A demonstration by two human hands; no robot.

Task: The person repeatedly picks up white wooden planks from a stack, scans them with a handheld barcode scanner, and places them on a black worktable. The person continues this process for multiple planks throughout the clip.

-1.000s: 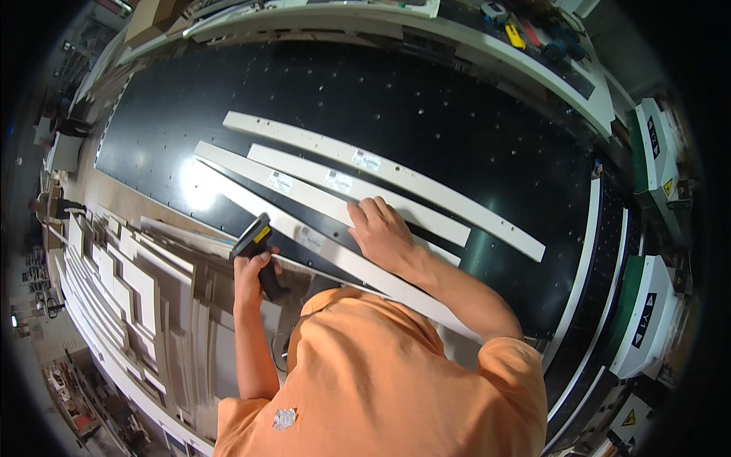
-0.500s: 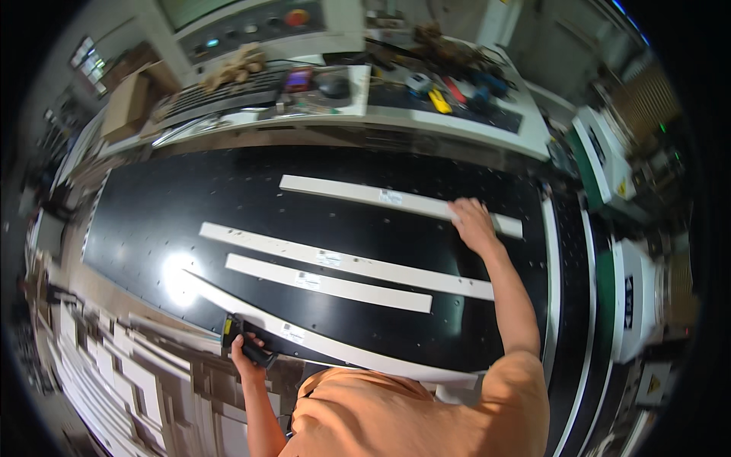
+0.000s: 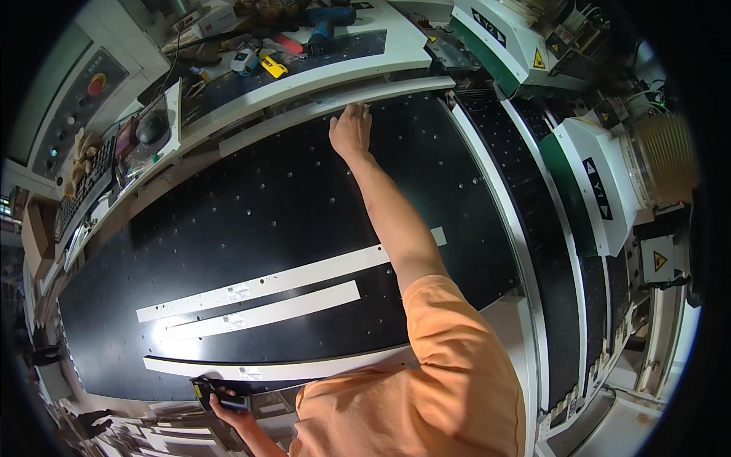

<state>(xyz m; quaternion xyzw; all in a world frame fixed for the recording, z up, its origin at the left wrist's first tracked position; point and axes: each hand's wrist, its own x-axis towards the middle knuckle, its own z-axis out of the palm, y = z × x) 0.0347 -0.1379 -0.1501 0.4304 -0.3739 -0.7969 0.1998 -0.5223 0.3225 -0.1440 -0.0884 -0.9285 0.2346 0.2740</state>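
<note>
My left hand [image 3: 227, 411] is wrapped round a black and yellow handheld barcode scanner [image 3: 202, 391] at the near left edge of the black table [image 3: 259, 221]. My right arm reaches across to the far edge. There my right hand [image 3: 352, 131] has its fingertips on a long white strip [image 3: 266, 124], which lies along that edge; its fingers partly hide the grip. Nearer me lie a long white strip [image 3: 304, 274] with a label and small holes, a shorter labelled strip [image 3: 304, 302], and another labelled strip [image 3: 320, 366] along the near edge. My right arm crosses the long one.
Beyond the table, a bench holds a yellow cutter [image 3: 272, 65], a blue power tool [image 3: 323, 34] and a mouse [image 3: 152, 128]. A control panel [image 3: 76, 107] stands far left. White and green machine heads [image 3: 594, 183] rise on the right. Stacked boards [image 3: 152, 434] lie at lower left.
The view has turned to the right. My right hand has moved away from me with the strip it touched, from the tabletop to the far edge. My left hand still holds the barcode scanner.
</note>
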